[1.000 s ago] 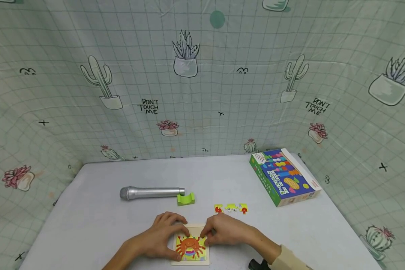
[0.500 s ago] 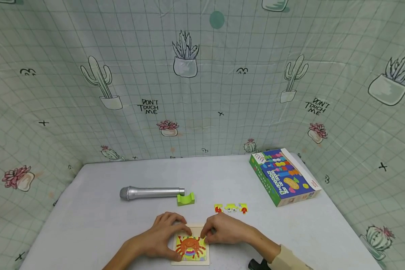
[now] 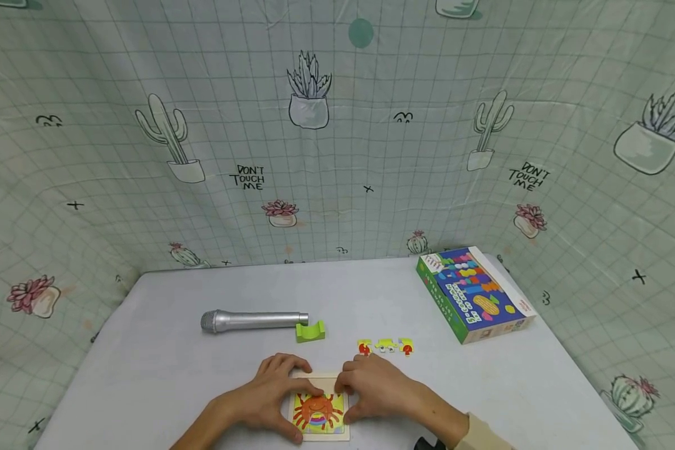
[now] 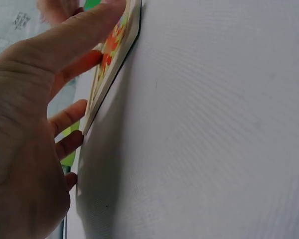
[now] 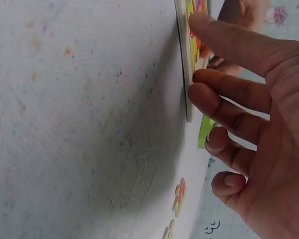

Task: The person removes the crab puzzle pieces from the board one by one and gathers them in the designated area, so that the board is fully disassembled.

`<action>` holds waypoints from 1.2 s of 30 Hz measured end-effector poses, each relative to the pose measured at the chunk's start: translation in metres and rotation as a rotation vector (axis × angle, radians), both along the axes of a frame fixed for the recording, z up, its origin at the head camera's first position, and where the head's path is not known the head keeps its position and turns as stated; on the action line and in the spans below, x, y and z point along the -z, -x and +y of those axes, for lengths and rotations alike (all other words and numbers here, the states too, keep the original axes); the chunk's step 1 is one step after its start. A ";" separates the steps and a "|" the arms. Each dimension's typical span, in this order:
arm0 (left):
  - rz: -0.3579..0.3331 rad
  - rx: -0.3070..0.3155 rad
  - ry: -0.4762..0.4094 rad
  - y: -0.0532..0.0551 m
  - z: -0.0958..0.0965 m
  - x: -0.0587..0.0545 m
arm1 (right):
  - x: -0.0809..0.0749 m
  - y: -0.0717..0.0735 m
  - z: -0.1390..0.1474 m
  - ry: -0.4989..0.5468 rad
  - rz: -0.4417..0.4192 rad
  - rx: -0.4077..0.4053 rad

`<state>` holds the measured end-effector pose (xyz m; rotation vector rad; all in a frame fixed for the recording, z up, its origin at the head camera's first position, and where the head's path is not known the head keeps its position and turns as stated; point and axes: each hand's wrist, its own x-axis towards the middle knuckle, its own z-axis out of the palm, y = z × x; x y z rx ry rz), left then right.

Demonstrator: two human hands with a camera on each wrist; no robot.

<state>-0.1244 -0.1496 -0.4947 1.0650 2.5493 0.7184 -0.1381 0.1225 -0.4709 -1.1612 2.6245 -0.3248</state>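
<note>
A small wooden jigsaw puzzle with an orange crab on yellow lies in a pale tray at the table's near edge. My left hand holds the tray's left side, thumb near the lower corner and index finger over the picture's top. On the right side, my right hand touches the puzzle with its thumb and the tray's edge with loosely bent fingers; nothing is seen pinched in it. Behind that hand lie three loose puzzle pieces: a left red-and-yellow piece, a middle piece with eyes and a right red-and-yellow piece.
A silver microphone lies behind the left hand, its end at a lime-green curved block. At the back right stands a colourful box. A black object sits near the right wrist. Patterned cloth hangs behind the table.
My right thumb has spread away from the index finger and down along the puzzle's right side. My left index finger has reached slightly further right over the puzzle's top.
</note>
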 end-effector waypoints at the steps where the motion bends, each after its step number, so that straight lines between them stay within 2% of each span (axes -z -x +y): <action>1: 0.001 0.000 0.000 0.000 0.000 0.000 | 0.000 -0.001 -0.001 -0.005 0.002 -0.001; 4: 0.012 0.002 0.002 -0.001 0.000 -0.001 | 0.001 -0.001 -0.001 0.005 -0.035 0.004; 8: 0.028 0.003 -0.004 -0.002 0.001 -0.001 | 0.003 0.001 -0.001 0.046 -0.130 0.026; 15: 0.049 -0.009 0.006 -0.003 0.001 0.002 | 0.007 0.007 0.002 0.173 -0.283 0.084; 20: 0.051 -0.009 0.033 -0.002 0.001 0.000 | 0.012 0.010 0.002 0.233 -0.298 0.103; 27: 0.035 -0.009 0.062 0.000 0.003 -0.004 | 0.013 0.009 0.000 0.252 -0.298 0.131; 31: 0.084 -0.050 0.019 -0.001 0.011 -0.001 | 0.013 0.009 -0.001 0.257 -0.308 0.142; 36: 0.152 -0.133 -0.022 -0.002 0.026 0.005 | 0.013 0.009 -0.002 0.257 -0.317 0.154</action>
